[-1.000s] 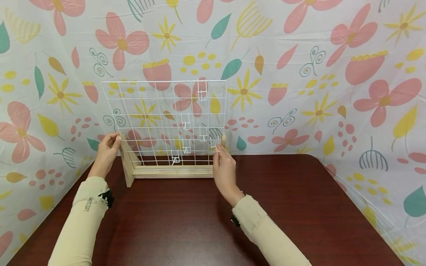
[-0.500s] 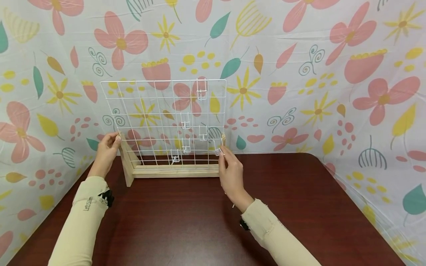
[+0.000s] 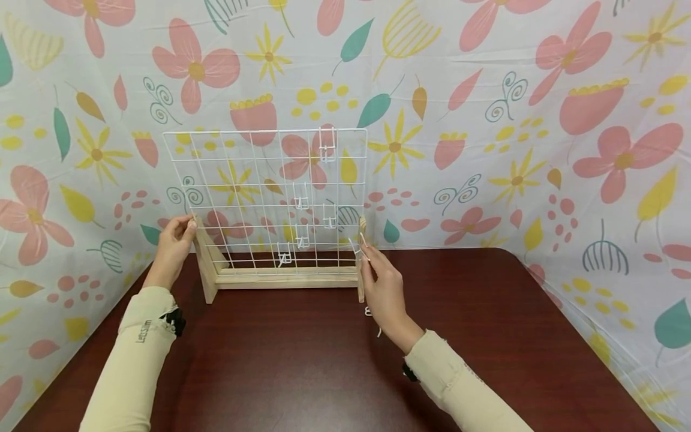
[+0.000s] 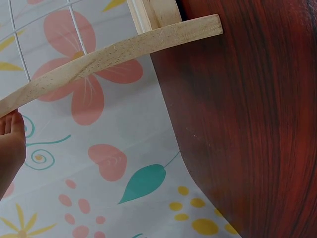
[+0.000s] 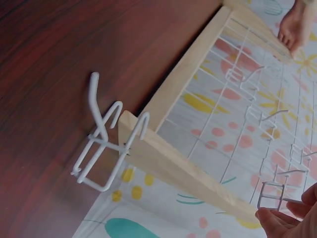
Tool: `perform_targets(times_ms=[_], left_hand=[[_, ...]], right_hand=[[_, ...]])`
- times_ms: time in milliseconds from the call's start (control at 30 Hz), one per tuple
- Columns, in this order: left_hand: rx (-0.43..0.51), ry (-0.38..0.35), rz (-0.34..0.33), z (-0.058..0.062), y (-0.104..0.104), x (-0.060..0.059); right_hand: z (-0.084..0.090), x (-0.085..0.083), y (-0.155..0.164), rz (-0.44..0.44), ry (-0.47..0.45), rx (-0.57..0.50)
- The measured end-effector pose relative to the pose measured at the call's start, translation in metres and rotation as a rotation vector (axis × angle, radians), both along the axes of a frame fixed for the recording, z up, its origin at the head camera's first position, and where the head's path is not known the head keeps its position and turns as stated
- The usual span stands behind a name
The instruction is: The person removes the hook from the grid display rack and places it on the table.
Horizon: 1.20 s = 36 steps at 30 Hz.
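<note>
A white wire grid (image 3: 267,159) stands upright in a wooden stand (image 3: 281,282). My left hand (image 3: 174,243) pinches the top of the stand's left leg; in the left wrist view only part of the hand (image 4: 11,144) shows against the wood. My right hand (image 3: 382,282) holds a white wire hook (image 5: 272,195) between thumb and fingers, at the grid's lower right edge beside the right leg. Another white hook (image 5: 101,141) shows near the foot of that leg, partly hidden behind my right hand in the head view.
Several white hooks, such as an upper one (image 3: 327,145) and a lower one (image 3: 284,257), hang on the grid. A dark red-brown table (image 3: 281,354) spreads under the stand, its right edge sloping away. Behind is a flower-patterned curtain (image 3: 459,60).
My right hand has moved right and slightly down with its hook, from in front of the grid to its right edge. The other hook has come into view below it. My left hand stays put.
</note>
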State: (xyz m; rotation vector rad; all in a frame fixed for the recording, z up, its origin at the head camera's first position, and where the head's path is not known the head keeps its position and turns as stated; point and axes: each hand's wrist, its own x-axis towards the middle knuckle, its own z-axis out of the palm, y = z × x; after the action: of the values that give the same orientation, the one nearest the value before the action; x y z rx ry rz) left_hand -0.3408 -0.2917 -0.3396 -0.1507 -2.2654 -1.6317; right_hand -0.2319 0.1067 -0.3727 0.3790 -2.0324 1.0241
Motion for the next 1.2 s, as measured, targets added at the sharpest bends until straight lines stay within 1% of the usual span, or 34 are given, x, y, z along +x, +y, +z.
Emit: perform_targets(times_ms=[167, 300, 567, 733, 967, 1200], left_hand=[[-0.017, -0.016, -0.004, 0.001, 0.000, 0.000], [-0.014, -0.030, -0.003, 0.001, 0.000, -0.001], [-0.016, -0.025, -0.002, 0.000, -0.002, -0.002], [-0.020, -0.017, 0.001, -0.001, -0.001, -0.001], [-0.008, 0.006, 0.005, -0.002, 0.000, -0.001], [-0.024, 0.005, 0.013, 0.000, 0.001, 0.000]], right_hand=[[-0.004, -0.001, 0.003, 0.011, 0.027, 0.050], [-0.006, -0.001, 0.004, 0.010, 0.042, 0.118], [-0.016, 0.000, 0.007, 0.041, 0.105, 0.287], [-0.020, -0.001, 0.011, 0.057, 0.131, 0.352], [-0.022, -0.005, 0.014, 0.082, 0.242, 0.462], [-0.030, -0.007, 0.018, 0.098, 0.307, 0.581]])
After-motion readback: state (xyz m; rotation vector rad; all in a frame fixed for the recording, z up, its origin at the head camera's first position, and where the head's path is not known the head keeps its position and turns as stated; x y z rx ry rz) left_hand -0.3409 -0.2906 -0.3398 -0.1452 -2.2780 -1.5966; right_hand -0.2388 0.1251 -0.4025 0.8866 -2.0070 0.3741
